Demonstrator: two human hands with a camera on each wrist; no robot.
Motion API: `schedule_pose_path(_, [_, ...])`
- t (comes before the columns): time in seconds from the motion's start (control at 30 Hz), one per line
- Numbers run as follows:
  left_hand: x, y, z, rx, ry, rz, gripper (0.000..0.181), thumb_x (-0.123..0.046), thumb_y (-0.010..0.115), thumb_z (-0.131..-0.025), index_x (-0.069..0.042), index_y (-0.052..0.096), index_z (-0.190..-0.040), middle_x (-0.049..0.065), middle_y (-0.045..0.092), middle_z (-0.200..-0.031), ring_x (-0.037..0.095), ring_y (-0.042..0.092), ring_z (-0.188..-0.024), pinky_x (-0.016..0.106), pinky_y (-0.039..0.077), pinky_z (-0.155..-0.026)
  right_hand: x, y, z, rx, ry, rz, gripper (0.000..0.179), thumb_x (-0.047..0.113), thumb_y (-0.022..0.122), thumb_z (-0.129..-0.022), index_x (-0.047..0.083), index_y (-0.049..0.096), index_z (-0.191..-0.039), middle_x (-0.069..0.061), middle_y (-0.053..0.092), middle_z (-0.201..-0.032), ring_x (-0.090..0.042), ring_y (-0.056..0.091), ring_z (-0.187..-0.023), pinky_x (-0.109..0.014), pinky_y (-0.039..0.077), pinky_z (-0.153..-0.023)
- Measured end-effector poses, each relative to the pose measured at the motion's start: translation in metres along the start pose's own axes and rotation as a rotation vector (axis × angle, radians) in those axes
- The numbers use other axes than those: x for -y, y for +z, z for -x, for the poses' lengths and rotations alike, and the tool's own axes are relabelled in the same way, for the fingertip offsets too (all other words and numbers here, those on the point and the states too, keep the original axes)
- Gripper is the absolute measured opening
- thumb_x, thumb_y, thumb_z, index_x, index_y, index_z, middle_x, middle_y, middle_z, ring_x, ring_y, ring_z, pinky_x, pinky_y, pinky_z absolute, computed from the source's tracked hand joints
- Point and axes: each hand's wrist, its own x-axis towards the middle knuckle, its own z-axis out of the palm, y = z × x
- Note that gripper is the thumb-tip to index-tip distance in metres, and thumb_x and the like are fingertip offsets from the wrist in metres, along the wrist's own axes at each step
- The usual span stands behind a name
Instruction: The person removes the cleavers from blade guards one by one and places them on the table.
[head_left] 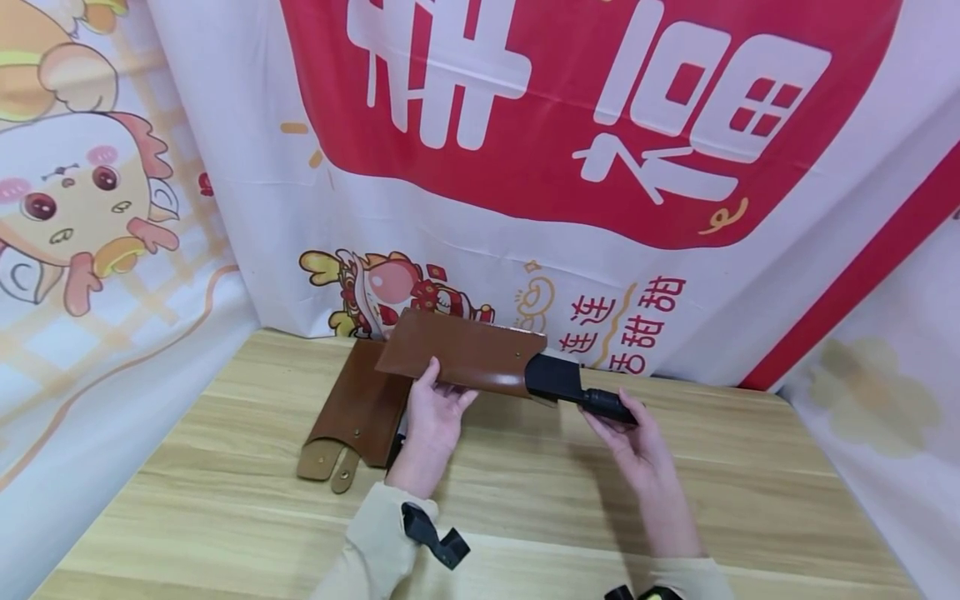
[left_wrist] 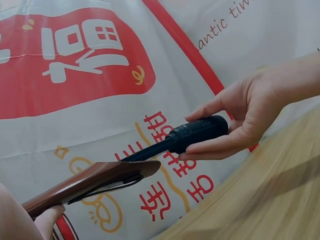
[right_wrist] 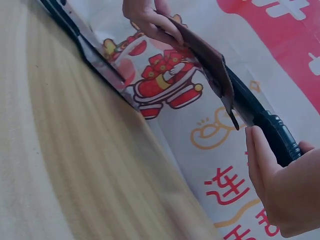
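Observation:
A broad-bladed black knife, cleaver-like point(head_left: 553, 377), is held above the table, most of its blade inside a brown leather sheath point(head_left: 465, 354). My left hand point(head_left: 433, 417) grips the lower edge of this sheath, thumb on its front face and fingers behind. At the other end, my right hand point(head_left: 637, 437) pinches the black round handle point(left_wrist: 200, 134) between thumb and fingers. In the right wrist view the sheath point(right_wrist: 212, 65) appears nearly edge-on. A second brown sheath point(head_left: 360, 400) lies on the table by my left hand, with dark and silvery parts showing along its side.
The wood-grain table point(head_left: 525, 500) stretches in front of me. A white cloth backdrop point(head_left: 247, 167) with red printing rises directly behind it, and printed cloth also hangs at both sides. Unfastened tan straps point(head_left: 330, 462) stick out from the lying sheath.

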Motion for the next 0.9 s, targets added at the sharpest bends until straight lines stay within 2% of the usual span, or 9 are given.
schedule_pose_path(0.13, [0.000, 0.001, 0.000, -0.014, 0.013, -0.051, 0.057, -0.027, 0.042, -0.112, 0.000, 0.020, -0.158, 0.024, 0.031, -0.161, 0.037, 0.030, -0.150, 0.054, 0.026, -0.121, 0.007, 0.002, 0.006, 0.006, 0.006, 0.020, 0.031, 0.008, 0.053, -0.106, -0.001, 0.038, -0.132, -0.029, 0.066, -0.108, -0.037, 0.071, -0.099, -0.046, 0.041, -0.111])
schedule_pose_path(0.23, [-0.002, 0.001, 0.001, -0.014, 0.023, -0.075, 0.056, -0.028, 0.042, -0.112, 0.000, 0.022, -0.158, 0.023, 0.033, -0.159, 0.036, 0.032, -0.149, 0.052, 0.028, -0.121, 0.013, 0.002, 0.010, 0.044, 0.001, 0.065, 0.034, 0.008, 0.052, -0.107, 0.000, 0.034, -0.135, -0.029, 0.066, -0.109, -0.037, 0.071, -0.100, -0.045, 0.043, -0.110])
schedule_pose_path(0.37, [-0.004, 0.001, 0.001, -0.004, 0.022, -0.090, 0.055, -0.029, 0.042, -0.112, -0.001, 0.024, -0.156, 0.020, 0.036, -0.155, 0.035, 0.034, -0.147, 0.050, 0.030, -0.121, 0.021, -0.002, 0.015, 0.089, -0.004, 0.114, 0.025, 0.010, 0.052, -0.107, -0.001, 0.041, -0.127, -0.030, 0.068, -0.108, -0.038, 0.072, -0.100, -0.044, 0.049, -0.105])
schedule_pose_path(0.53, [-0.008, -0.001, -0.001, -0.016, 0.035, -0.080, 0.051, -0.030, 0.043, -0.112, -0.002, 0.027, -0.151, 0.017, 0.041, -0.144, 0.035, 0.036, -0.145, 0.049, 0.031, -0.121, 0.031, -0.004, 0.019, 0.082, -0.017, 0.149, 0.015, 0.012, 0.055, -0.107, 0.000, 0.052, -0.116, -0.029, 0.071, -0.103, -0.040, 0.073, -0.096, -0.044, 0.057, -0.095])
schedule_pose_path(0.7, [-0.020, -0.003, -0.004, -0.029, 0.085, -0.053, 0.046, -0.029, 0.044, -0.111, -0.008, 0.029, -0.148, 0.014, 0.043, -0.140, 0.035, 0.036, -0.145, 0.050, 0.030, -0.121, 0.044, -0.009, 0.024, 0.078, -0.022, 0.103, 0.011, 0.010, 0.055, -0.106, -0.001, 0.058, -0.108, -0.028, 0.072, -0.104, -0.038, 0.074, -0.097, -0.046, 0.057, -0.094])
schedule_pose_path(0.9, [-0.035, -0.003, -0.008, -0.026, 0.072, -0.008, 0.051, -0.031, 0.042, -0.111, -0.013, 0.023, -0.155, 0.015, 0.033, -0.155, 0.033, 0.032, -0.148, 0.046, 0.028, -0.122, 0.057, -0.017, 0.030, 0.116, -0.031, 0.035, 0.014, 0.007, 0.052, -0.107, -0.004, 0.060, -0.108, -0.030, 0.069, -0.109, -0.039, 0.072, -0.101, -0.050, 0.055, -0.096])
